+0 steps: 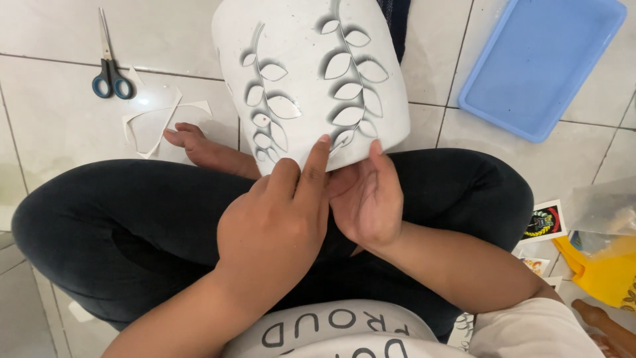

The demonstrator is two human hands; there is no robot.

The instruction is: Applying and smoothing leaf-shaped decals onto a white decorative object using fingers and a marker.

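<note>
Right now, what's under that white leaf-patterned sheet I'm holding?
Under the white sheet show the floor tiles, a dark cloth strip and your foot. Whatever lies directly beneath is covered.

Single view only: head-worn camera, aimed steeply down over the wearer's own chest and crossed legs toward the tiled floor (53,126). Close range; the left hand (275,225) and right hand (368,199) sit near frame centre, forearms entering from the bottom edge. Far edge of frame reaches the scissors (109,73) upper left and blue tray (540,63) upper right. No second view, so no overlap.
</note>
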